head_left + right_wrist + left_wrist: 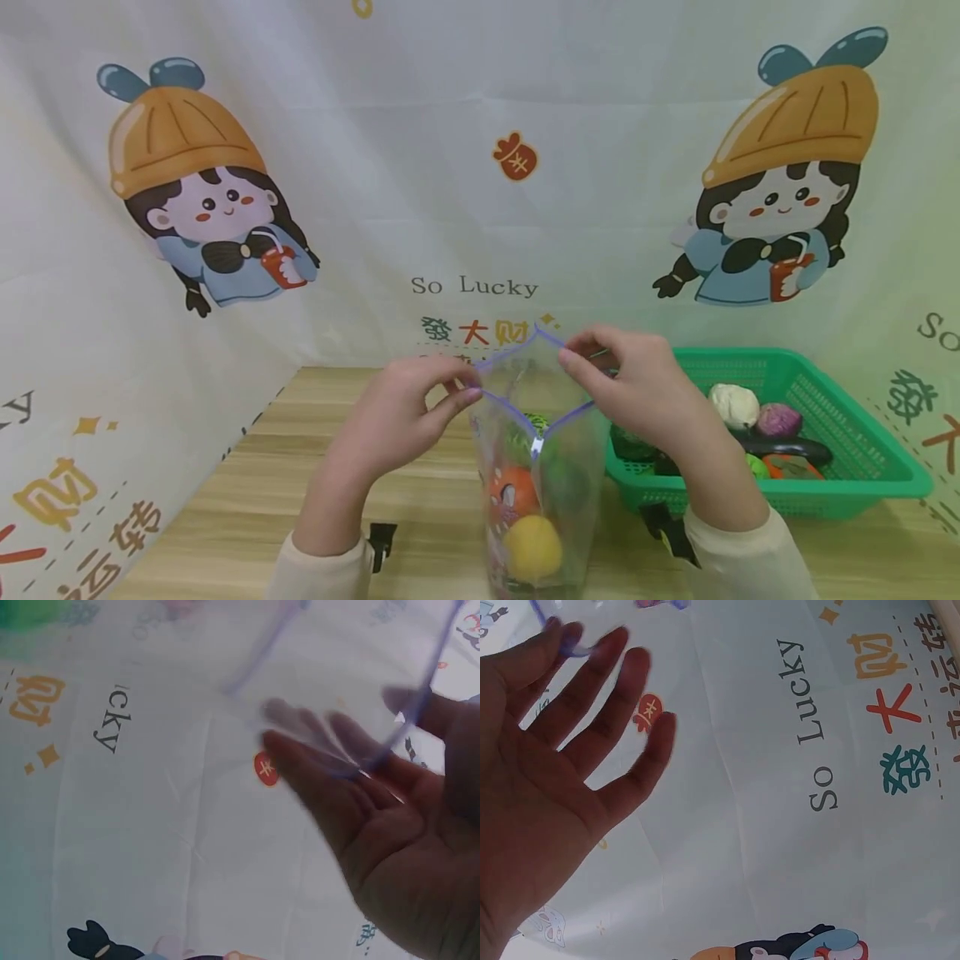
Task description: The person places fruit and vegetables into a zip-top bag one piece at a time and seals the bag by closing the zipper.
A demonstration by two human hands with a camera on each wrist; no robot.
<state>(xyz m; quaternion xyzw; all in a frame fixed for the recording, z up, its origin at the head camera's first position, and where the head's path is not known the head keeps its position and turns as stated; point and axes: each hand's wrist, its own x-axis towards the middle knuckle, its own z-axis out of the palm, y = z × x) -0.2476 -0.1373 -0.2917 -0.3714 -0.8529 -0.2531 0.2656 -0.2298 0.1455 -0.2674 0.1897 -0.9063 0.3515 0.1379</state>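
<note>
Bag (550,483) gapes, pinched by left hand (401,412) and right hand (641,383).

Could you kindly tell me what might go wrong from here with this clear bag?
The left hand and right hand hold the clear bag only near its purple rim, so a slip could let the open mouth sag shut. If the bag tips, the round yellow item and the red item inside might roll out.
</note>
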